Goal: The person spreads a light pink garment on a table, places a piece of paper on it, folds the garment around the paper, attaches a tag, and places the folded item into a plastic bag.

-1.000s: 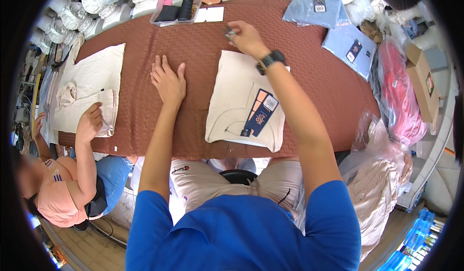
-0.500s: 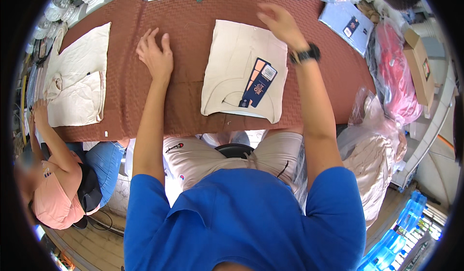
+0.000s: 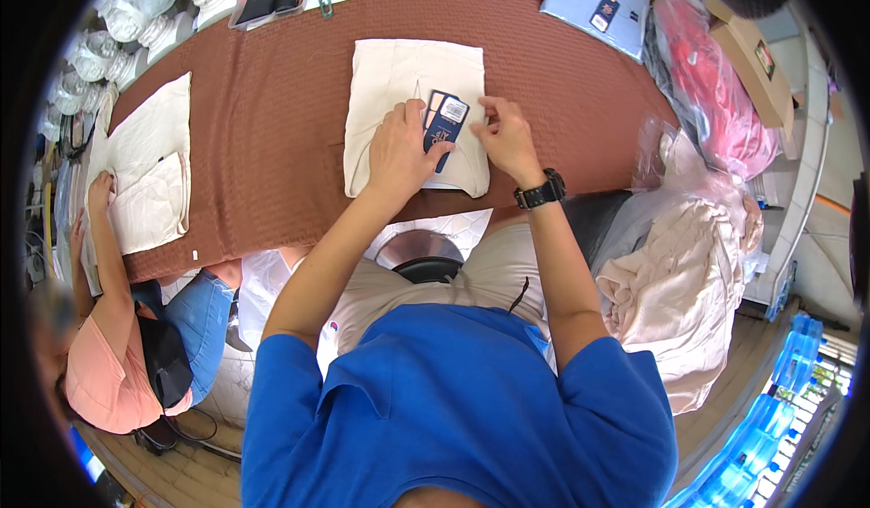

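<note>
A folded cream garment (image 3: 385, 77) lies on the brown-covered table in front of me, with a dark blue hang tag (image 3: 446, 136) on top. The tag carries a white label and pale orange blocks. My left hand (image 3: 401, 150) lies flat over the garment's middle, fingers stretched toward the far side. Its thumb reaches onto the tag's near part. Beside the garment's right edge is my right hand (image 3: 509, 136), its fingers bent and apart from the thumb, holding nothing visible. A black watch is on that wrist.
A co-worker at the left has a hand on another cream garment (image 3: 149, 127). Bagged light blue garments (image 3: 580, 19) lie at the far right, near a bag of red cloth (image 3: 707, 82) and a cardboard box (image 3: 757, 73). Green thread snips (image 3: 325, 2) lie at the back.
My left hand has moved right from the bare cloth onto the garment. My right hand has come down nearer to the garment's right edge. The whole view has shifted somewhat.
</note>
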### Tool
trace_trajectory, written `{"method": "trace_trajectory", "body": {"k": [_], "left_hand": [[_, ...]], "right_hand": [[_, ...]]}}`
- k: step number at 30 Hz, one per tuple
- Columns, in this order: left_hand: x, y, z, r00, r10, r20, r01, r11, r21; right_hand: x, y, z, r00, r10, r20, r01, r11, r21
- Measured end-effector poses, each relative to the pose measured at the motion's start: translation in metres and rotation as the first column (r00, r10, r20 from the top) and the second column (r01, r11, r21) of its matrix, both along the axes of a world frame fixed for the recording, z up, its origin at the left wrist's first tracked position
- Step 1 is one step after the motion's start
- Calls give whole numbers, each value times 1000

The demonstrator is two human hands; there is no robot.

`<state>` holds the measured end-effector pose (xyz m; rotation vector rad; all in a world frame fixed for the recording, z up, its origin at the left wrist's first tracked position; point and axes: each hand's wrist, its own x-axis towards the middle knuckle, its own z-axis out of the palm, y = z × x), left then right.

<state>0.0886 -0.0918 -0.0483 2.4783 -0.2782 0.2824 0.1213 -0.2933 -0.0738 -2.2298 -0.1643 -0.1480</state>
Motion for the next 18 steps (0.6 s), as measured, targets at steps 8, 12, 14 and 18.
{"method": "trace_trajectory", "body": {"k": [8, 12, 14, 18], "left_hand": [[-5, -24, -6, 967, 183, -178, -192, 981, -33], [19, 5, -14, 870, -41, -491, -162, 917, -365], [33, 24, -15, 854, -167, -493, -151, 827, -542], [41, 42, -2, 903, -45, -426, -199, 837, -510]], "right_hand": [[-17, 11, -7, 998, -59, -16, 60, 991, 121], [-30, 20, -9, 997, -39, 65, 34, 996, 80], [-33, 19, -14, 997, -38, 74, 31, 995, 91], [-33, 13, -21, 994, -51, 102, 39, 993, 116]]}}
